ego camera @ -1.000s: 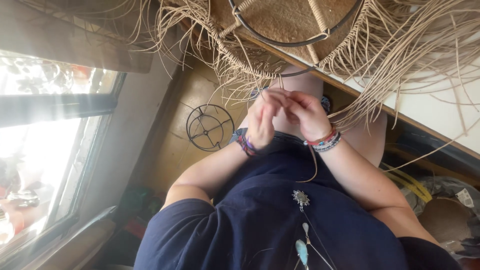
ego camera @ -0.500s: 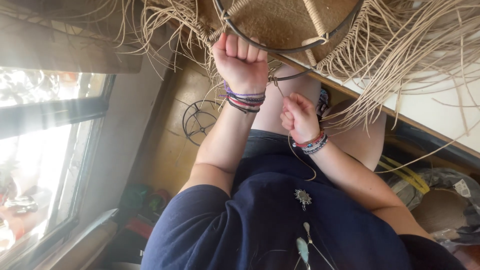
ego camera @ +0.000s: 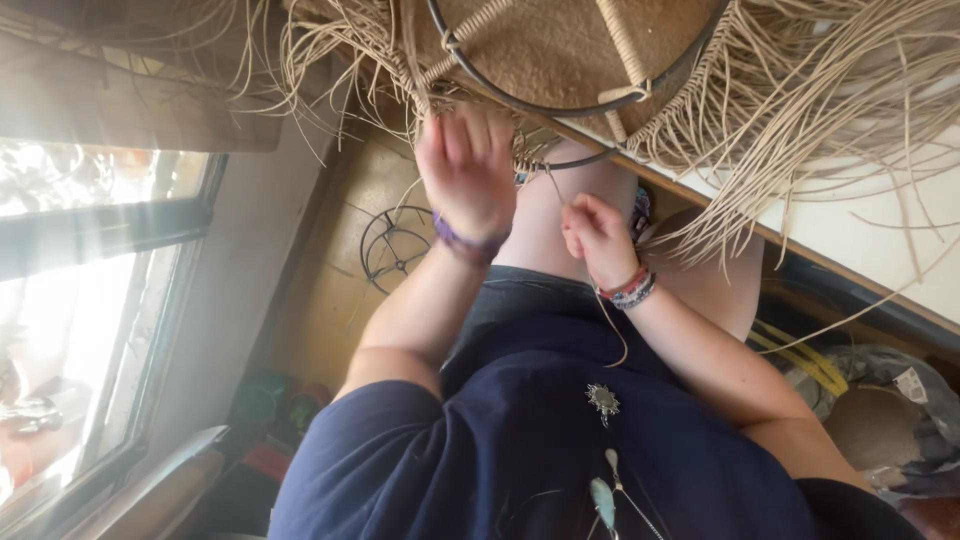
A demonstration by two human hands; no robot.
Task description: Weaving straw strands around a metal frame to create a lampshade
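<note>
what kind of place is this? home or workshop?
Likely a room at home used for craft work. A window lets daylight in at one side, straw strands hang from a metal ring, and another wire frame sits on the floor.

**White table top and tiled floor**

The white table top (ego camera: pixel 880 235) runs along the right side, its dark front edge slanting down towards the right. Pale strands (ego camera: pixel 830 110) lie spread across it in a loose mass, and many hang over the front edge. A large wire hoop (ego camera: pixel 560 105) with a brown woven panel sits at the table's near end; whether it rests on the top cannot be told.

Left of the table edge, the tan tiled floor (ego camera: pixel 330 300) carries a small round wire frame (ego camera: pixel 393 250) lying flat. Green and red objects (ego camera: pixel 270 410), blurred, sit by the wall under the window. Yellow cords (ego camera: pixel 800 362) lie under the table edge.
</note>
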